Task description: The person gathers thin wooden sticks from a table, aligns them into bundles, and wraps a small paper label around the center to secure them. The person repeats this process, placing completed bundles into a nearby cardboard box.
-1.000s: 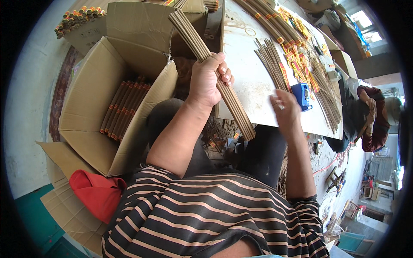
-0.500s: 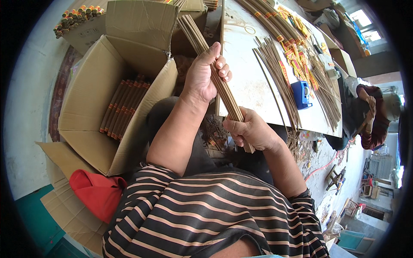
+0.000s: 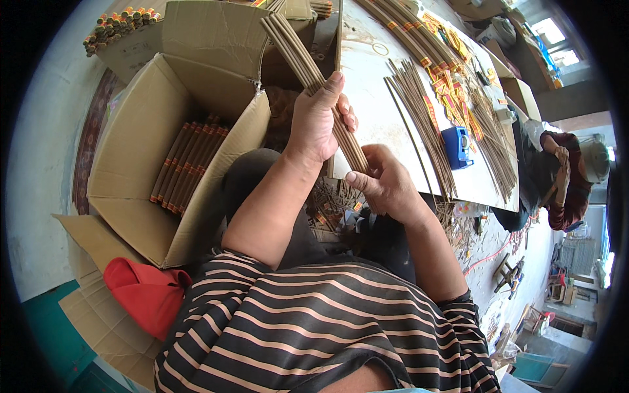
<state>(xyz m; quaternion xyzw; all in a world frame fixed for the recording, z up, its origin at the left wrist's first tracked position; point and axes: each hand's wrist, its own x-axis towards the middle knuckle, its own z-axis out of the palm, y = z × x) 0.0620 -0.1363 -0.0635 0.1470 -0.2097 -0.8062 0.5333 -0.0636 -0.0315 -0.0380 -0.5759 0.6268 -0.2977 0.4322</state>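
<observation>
A bundle of thin brown sticks (image 3: 295, 56), which look like incense sticks, slants in front of me, its upper end fanned slightly. My left hand (image 3: 316, 124) is closed around its middle, thumb across the front. At the lower end, my right hand (image 3: 392, 183) curls against the stick ends, thumb on the near side and fingers partly hidden behind. To the right, more loose sticks (image 3: 426, 124) lie on the white table (image 3: 367, 85), with a blue tape dispenser (image 3: 457, 147) beside them.
An open cardboard box (image 3: 131, 157) at left holds banded bundles (image 3: 187, 164). Red cloth (image 3: 144, 291) lies near my left side. Yellow-and-red paper labels (image 3: 452, 92) and long banded bundles (image 3: 406, 29) cover the table's far part. Another person (image 3: 567, 177) is at the right.
My right hand has slid up along the bundle to its lower end, and the sticks have shifted up and left through my left hand. The other person's hands have moved slightly.
</observation>
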